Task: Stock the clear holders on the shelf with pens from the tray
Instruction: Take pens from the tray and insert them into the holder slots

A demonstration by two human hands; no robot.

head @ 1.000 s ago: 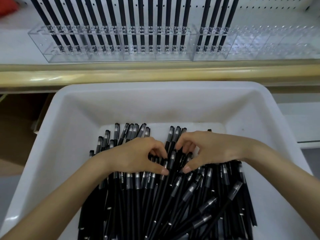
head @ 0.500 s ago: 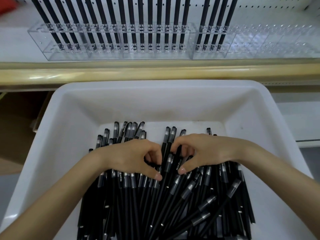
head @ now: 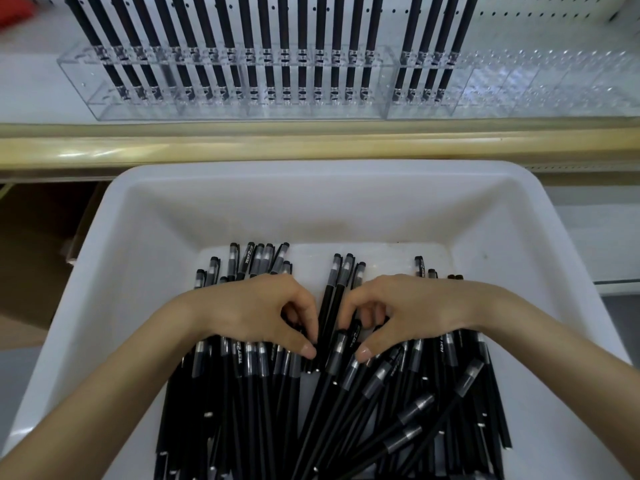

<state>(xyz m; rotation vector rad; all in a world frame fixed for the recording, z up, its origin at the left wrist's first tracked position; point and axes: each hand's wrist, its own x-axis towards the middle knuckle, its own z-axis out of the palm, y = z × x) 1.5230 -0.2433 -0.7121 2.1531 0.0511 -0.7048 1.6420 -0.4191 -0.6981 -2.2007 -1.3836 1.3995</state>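
Many black pens (head: pixel 346 403) lie heaped in a white tray (head: pixel 311 173) in front of me. My left hand (head: pixel 256 313) and my right hand (head: pixel 415 311) rest side by side on the heap. Each has its fingers curled down and its thumb pressed around a bunch of pens. Three pens (head: pixel 341 278) stick out between the hands. On the shelf behind, the left clear holder (head: pixel 79 81) is full of upright pens. The right clear holder (head: pixel 540 88) has several pens at its left end only.
A yellowish shelf edge (head: pixel 311 148) runs between the tray and the holders. A white pegboard (head: pixel 554 15) backs the shelf. Brown cardboard (head: pixel 38 258) shows to the left of the tray. A red thing (head: pixel 10 12) sits at the top left corner.
Both hands have stayed on the heap and curled tighter. The pens under them have parted into bunches, and a bare strip of tray floor now shows behind the left hand.
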